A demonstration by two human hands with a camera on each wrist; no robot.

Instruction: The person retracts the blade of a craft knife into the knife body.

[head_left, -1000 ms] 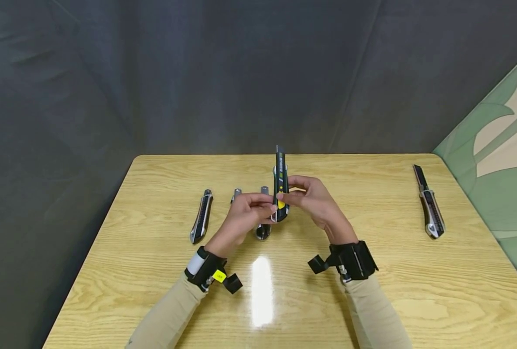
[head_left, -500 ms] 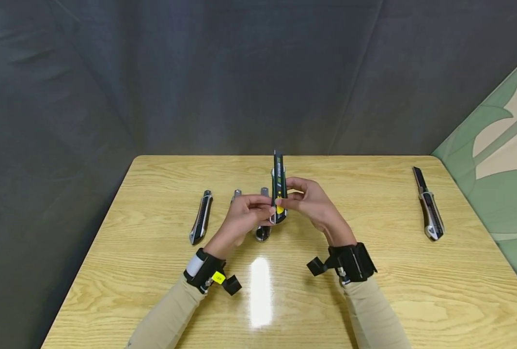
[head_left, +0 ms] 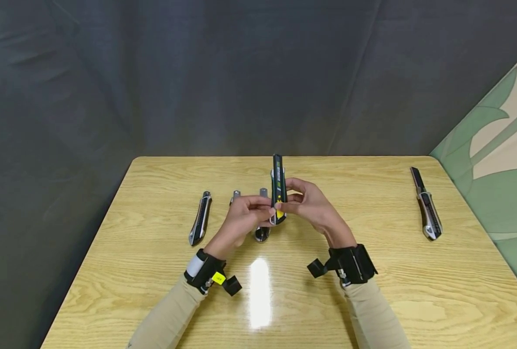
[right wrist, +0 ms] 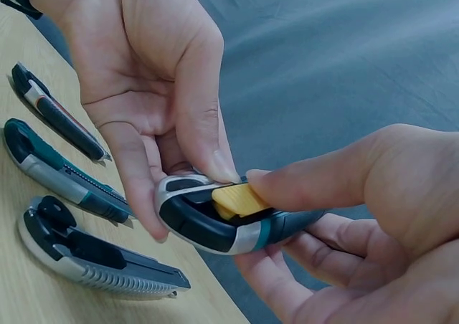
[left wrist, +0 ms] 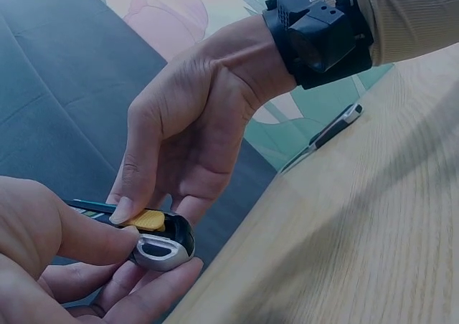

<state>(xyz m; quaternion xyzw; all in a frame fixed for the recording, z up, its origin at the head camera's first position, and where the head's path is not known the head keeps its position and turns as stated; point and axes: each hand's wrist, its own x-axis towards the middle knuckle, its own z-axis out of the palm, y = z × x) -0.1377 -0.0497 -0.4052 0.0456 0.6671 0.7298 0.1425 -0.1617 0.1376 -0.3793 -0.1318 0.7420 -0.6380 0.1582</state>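
Both hands hold a black-and-grey utility knife [head_left: 278, 182] with a yellow slider [right wrist: 240, 201], upright above the middle of the table. My left hand [head_left: 247, 213] pinches its rear end between thumb and fingers, close to the silver end loop [left wrist: 159, 248]. With the thumb on the yellow slider, my right hand [head_left: 312, 206] grips the body from the other side, fingers behind it. No blade shows past the knife's front end in the head view. Behind the left hand lies another utility knife [head_left: 262, 234], partly covered by that hand.
On the wooden table [head_left: 415, 291], a closed black-and-silver utility knife [head_left: 200, 218] lies at the left. Beside it, a further utility knife [head_left: 236, 194] is mostly hidden by the left hand. At the far right lies a utility knife [head_left: 430, 213] with its dark blade out.
The right thumb has moved back toward the knife's rear end along with the yellow slider. The blade tip that stuck out at the front has drawn in; the left hand has hardly moved.
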